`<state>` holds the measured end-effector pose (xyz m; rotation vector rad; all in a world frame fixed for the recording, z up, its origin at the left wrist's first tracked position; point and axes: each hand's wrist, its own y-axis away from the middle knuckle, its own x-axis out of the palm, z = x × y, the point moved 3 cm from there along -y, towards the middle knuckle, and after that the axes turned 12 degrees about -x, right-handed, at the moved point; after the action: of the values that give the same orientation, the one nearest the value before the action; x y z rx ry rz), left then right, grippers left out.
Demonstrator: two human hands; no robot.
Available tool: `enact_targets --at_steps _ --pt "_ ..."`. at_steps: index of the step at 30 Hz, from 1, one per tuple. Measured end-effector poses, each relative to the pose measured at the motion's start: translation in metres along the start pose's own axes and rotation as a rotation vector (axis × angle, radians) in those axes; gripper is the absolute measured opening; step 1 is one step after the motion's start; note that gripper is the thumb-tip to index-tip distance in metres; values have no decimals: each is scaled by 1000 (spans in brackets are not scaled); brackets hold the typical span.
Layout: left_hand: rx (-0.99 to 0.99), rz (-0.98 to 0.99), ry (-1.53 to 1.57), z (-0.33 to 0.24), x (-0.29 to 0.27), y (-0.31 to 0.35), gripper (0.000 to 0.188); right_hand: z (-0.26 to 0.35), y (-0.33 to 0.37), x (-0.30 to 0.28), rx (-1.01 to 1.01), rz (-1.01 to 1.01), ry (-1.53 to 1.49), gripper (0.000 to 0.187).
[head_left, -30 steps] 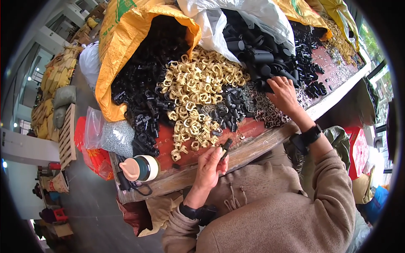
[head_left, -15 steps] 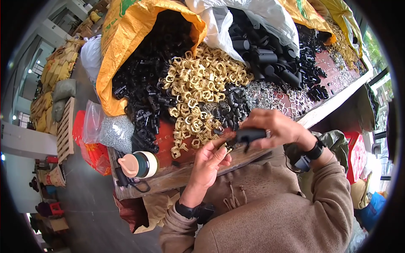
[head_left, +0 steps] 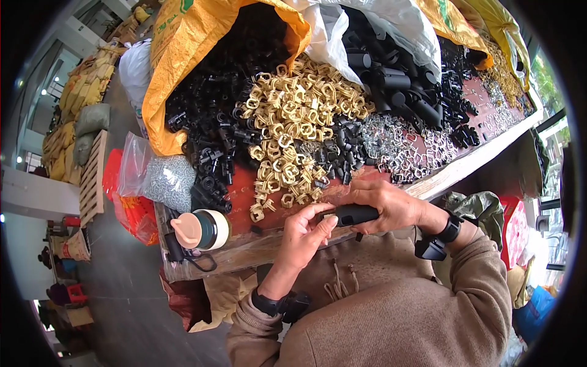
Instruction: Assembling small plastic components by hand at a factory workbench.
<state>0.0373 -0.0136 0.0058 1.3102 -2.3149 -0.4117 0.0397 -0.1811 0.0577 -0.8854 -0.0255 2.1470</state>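
Right hand (head_left: 391,207): has moved since one second ago from the heap of black tubes (head_left: 397,85) to just beside the left hand (head_left: 301,240); its fingers are clamped around one black tube.
Black tube (head_left: 356,214): one, lying sideways in front of the person, over the near edge of the counter (head_left: 241,189), its left end at the left fingertips.
Left hand: thumb and fingers pinched on one small dark piece (head_left: 329,216), mostly hidden, against the tube's left end.
Gold-coloured rings (head_left: 287,128): one heap mid-counter, too many to count.
Black fittings (head_left: 211,134): one heap left of the rings, uncountable, spilling from the orange sack (head_left: 162,92).
Silver loops (head_left: 422,150): one spread beyond the right hand, uncountable.
Open sacks: four along the far side, the orange one, a white sack (head_left: 330,46), a second orange sack (head_left: 455,30) and a yellow sack (head_left: 510,30).
Clear bag (head_left: 171,180): one, filled with small metal pieces.
Mug (head_left: 211,229): one, with one pink lid (head_left: 186,230), at the near left corner.
Wristbands: two, one black band on each wrist.
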Motion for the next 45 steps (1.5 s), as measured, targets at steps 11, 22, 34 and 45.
enact_targets --at_steps 11,22,34,45 --pt "-123 -4 181 9 4 0 32 -7 13 24 241 -105 -242 41" --pt "-67 115 236 0 6 -5 47 1 -1 9 -225 45 -131 73" --pt "-276 236 466 22 31 -7 55 5 21 18 -158 -141 17 46" --pt "280 -952 -1113 -40 -70 36 52 21 256 -86 1187 -176 1051 27"
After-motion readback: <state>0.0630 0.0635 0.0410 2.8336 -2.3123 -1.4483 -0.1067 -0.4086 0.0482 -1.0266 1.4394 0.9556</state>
